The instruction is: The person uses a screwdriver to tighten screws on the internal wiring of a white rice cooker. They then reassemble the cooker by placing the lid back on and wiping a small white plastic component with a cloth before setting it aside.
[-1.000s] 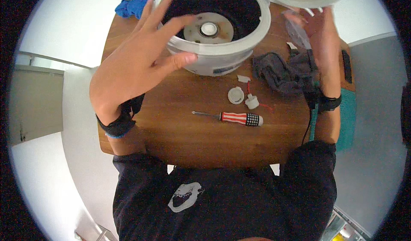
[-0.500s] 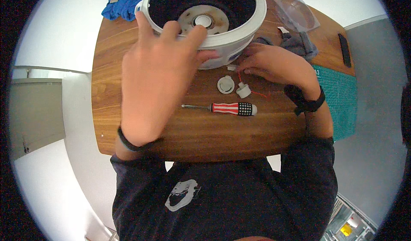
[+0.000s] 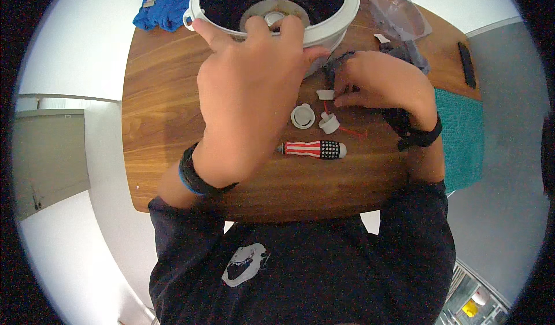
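A round white rice cooker body [image 3: 330, 36] stands at the table's far edge, with its dark inside and the metal heating plate [image 3: 298, 6] facing up. My left hand [image 3: 248, 94] grips its near rim, fingers hooked over into the opening. Right of the cooker's base, my right hand [image 3: 381, 82] is bent down with curled fingers; what they hold, if anything, is hidden. Close to its fingertips lies a small white plastic piece [image 3: 325, 94]. Nearer me are a white round cap [image 3: 303, 116] and a white plug-shaped part [image 3: 329, 124] with thin red wires.
A screwdriver [image 3: 312, 149] with a red, white and black handle lies in front of the white parts. Blue cloth [image 3: 165, 10] is at the far left. Beyond my right hand are grey cloth [image 3: 413, 56], a clear plastic container [image 3: 399, 13] and a green cutting mat [image 3: 462, 140].
My left hand has shifted right along the rim, and the cooker is slightly turned, showing a side tab at its left. The small white piece now lies apart from the cooker's base.
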{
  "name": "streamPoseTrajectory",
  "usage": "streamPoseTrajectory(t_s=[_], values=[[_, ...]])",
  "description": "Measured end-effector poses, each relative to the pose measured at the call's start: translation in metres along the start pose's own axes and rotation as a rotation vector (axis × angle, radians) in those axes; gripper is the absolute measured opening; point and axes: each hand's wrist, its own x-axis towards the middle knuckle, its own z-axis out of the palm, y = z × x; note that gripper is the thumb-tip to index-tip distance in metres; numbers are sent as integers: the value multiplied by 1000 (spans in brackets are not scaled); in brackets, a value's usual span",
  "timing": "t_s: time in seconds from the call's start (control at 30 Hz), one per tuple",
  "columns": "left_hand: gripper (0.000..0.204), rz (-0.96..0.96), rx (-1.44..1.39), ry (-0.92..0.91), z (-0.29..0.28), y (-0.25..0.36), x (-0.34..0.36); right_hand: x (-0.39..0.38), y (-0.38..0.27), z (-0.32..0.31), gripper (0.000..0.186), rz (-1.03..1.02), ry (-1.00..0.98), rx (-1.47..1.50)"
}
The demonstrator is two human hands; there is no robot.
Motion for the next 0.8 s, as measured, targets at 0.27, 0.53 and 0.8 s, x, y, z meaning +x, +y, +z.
streamPoseTrajectory(t_s=[0.27,0.53,0.8], values=[[45,-9,120,12,13,8,2,-3,-11,10,30,-250,22,220],[51,68,-119,-162,-6,-17,-1,8,-11,26,23,-251,-98,147],[43,302,-575,-212,-39,-74,-1,0,-5,7,20,-116,-112,189]])
